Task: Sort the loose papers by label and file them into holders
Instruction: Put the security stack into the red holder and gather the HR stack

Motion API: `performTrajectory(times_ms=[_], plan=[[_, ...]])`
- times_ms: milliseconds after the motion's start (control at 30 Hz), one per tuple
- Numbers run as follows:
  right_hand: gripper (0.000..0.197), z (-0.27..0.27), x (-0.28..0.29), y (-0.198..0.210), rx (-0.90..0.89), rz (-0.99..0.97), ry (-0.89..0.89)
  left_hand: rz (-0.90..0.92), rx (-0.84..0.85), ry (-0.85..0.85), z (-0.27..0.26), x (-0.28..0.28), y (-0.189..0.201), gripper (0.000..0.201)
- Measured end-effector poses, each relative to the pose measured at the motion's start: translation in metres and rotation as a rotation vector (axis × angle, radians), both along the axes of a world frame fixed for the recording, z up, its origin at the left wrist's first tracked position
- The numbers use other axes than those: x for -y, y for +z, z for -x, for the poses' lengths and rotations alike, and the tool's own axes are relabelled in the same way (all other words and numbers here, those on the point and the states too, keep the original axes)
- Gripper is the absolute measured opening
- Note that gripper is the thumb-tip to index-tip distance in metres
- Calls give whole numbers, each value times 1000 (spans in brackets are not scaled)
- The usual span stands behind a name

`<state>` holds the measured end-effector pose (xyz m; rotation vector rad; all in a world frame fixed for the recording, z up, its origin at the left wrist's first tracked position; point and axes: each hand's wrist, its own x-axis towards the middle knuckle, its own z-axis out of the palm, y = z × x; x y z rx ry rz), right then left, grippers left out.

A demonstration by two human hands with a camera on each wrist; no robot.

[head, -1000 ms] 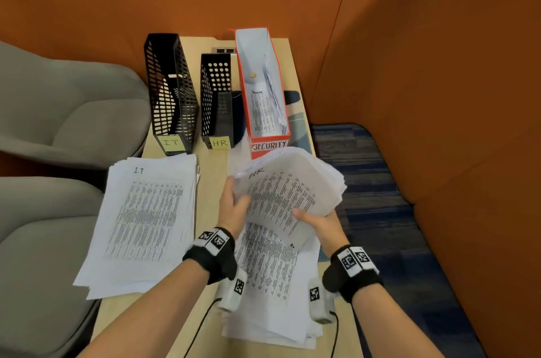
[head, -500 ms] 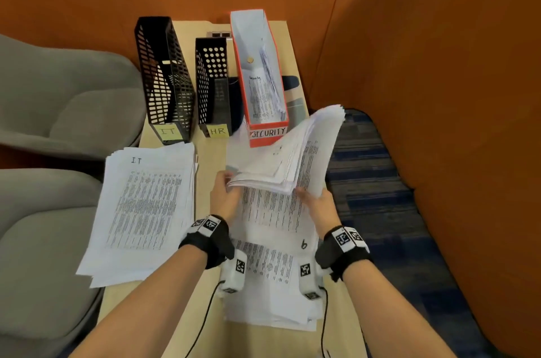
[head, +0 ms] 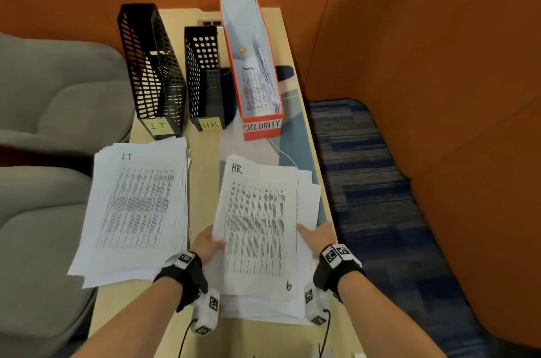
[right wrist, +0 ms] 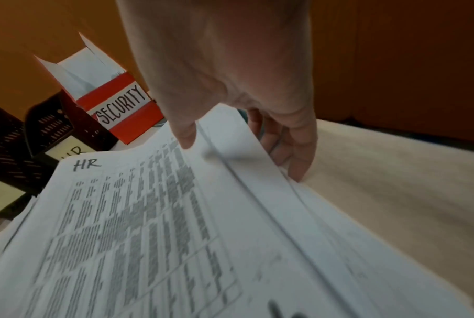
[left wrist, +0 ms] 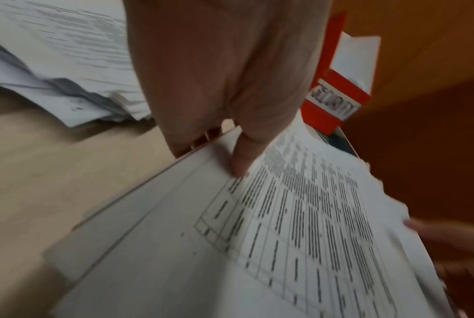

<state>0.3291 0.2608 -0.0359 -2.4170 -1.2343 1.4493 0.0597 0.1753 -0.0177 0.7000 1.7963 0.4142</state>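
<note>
Paper HR stack (head: 257,223) lying just before SECURITY holder (head: 257,70); you're pinching its sides, left hand (head: 208,243), right hand (head: 317,236). Uneven edges risking sheets sliding out while lifting.

So the bench (head: 205,187) is a narrow light-wood one, and along its far end three holders stand in a row: a black mesh one tagged IT (head: 152,70), a shorter black one tagged HR (head: 205,76) and an orange-red SECURITY box (head: 257,70) with sheets in it. Nearer in, the IT paper stack (head: 137,205) lies on the left and the HR paper stack (head: 260,228) on the right, with a strip of bare wood between them.
</note>
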Motion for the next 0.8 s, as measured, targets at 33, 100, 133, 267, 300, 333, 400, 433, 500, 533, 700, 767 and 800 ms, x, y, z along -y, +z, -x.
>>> performTrajectory(times_ms=[33, 100, 133, 267, 300, 333, 400, 433, 500, 533, 700, 767, 800], plan=[[91, 5, 3, -4, -7, -1, -14, -8, -61, -45, -7, -1, -4, 52], [97, 15, 7, -4, 27, 0, -11, -34, -223, -148, -22, -3, -12, 64], [96, 21, 8, -3, 54, 1, 38, -44, -314, -207, -30, -4, -15, 68], [81, 32, 11, -3, 91, 1, 345, -67, -411, -253, -38, -5, -19, 83], [69, 27, 8, -7, 107, -16, 393, -78, -379, -233, -34, -5, -19, 84], [55, 21, 5, -8, 129, -37, 416, -81, -331, -199, -28, -5, -20, 83], [34, 8, -3, -9, 120, -138, 358, -103, -264, -146, -16, -3, -20, 76], [27, 4, -5, -8, 107, -180, 313, -114, -258, -131, -13, -3, -19, 72], [13, 1, -13, -5, 101, -199, 303, -105, -252, -81, -11, -1, -18, 61], [15, 3, -17, -3, 113, -181, 347, -94, -232, -54, -12, -1, -15, 52], [16, 11, -37, 4, -68, -58, 502, 24, -175, -29, -10, -9, -21, 63], [10, 8, -40, 10, -114, -7, 501, 0, -210, -32, -8, -13, -19, 43], [12, 5, -42, 11, -101, -5, 494, -17, -212, -31, -8, -14, -18, 37]])
